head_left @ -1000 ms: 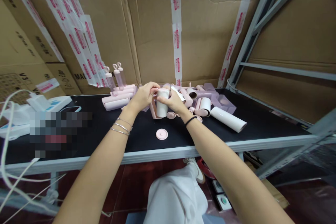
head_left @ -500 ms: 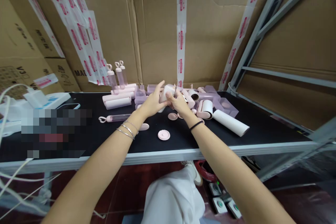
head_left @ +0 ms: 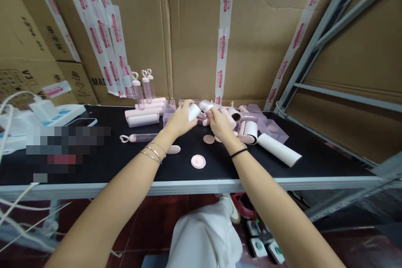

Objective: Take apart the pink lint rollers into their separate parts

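Above the middle of the black table, my left hand point(head_left: 181, 119) is closed around a white rounded piece point(head_left: 194, 112), its fingers covering much of it. Close to its right, my right hand point(head_left: 219, 122) grips a small pale cylindrical piece point(head_left: 206, 106), whose exact kind I cannot make out. A narrow gap separates the two pieces. Below the hands lie a round pink cap point(head_left: 198, 161) and a second pink disc point(head_left: 209, 139). A pink oval lid point(head_left: 173, 149) rests beside my left wrist.
A white paper roll point(head_left: 279, 150) lies at right, near lilac plastic cases point(head_left: 272, 130) and other pink parts. Clear tubes with heart-shaped handles point(head_left: 137, 88) stand at back left. A power strip point(head_left: 67, 113) sits far left. Cardboard point(head_left: 194, 42) walls the back.
My hands were together on the white piece; now they are slightly apart, each with a piece. The camera view has shifted a little.
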